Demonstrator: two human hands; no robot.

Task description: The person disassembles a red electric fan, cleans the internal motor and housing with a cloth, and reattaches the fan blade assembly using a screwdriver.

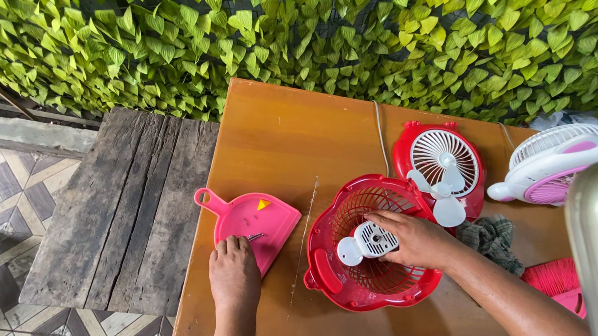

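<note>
Our right hand (415,241) grips the small white plastic fan motor (372,241), light and easy to crack, inside the red plastic fan cage (329,269) on the desk (286,134), while our left hand (233,272) lies loose on the pink dustpan (259,216).

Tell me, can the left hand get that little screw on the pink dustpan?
Probably yes. The left hand already rests on the edge of the pink dustpan, and the small screw lies just beside its fingers. Nothing sits between them; the right hand is busy at the red fan housing.
</note>
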